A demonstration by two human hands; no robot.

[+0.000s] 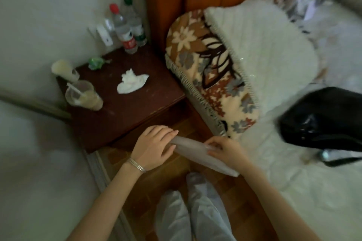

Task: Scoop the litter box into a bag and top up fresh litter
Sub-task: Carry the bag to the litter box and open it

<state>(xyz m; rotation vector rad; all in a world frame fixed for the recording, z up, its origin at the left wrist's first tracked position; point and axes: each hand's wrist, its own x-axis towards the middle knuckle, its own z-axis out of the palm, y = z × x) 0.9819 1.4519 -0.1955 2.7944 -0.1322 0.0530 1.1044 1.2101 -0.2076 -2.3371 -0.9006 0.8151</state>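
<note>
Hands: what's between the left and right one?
A folded clear plastic bag spans the gap, seen in the head view. The left hand grips one end; the right hand pinches it further along.

One translucent whitish plastic bag [189, 147], not opened out: folded or rolled flat into a long narrow strip w/ soft creases, contents (if any) can't be seen. It's held up in the air above the wood floor [176, 170], approx centre of the scene, slanting from far-left down to near-right. The left hand [154, 148] curls over its far-left end. The right hand [225, 148] pinches it approx mid-length. The near-right end pokes out free below the right wrist.
</note>
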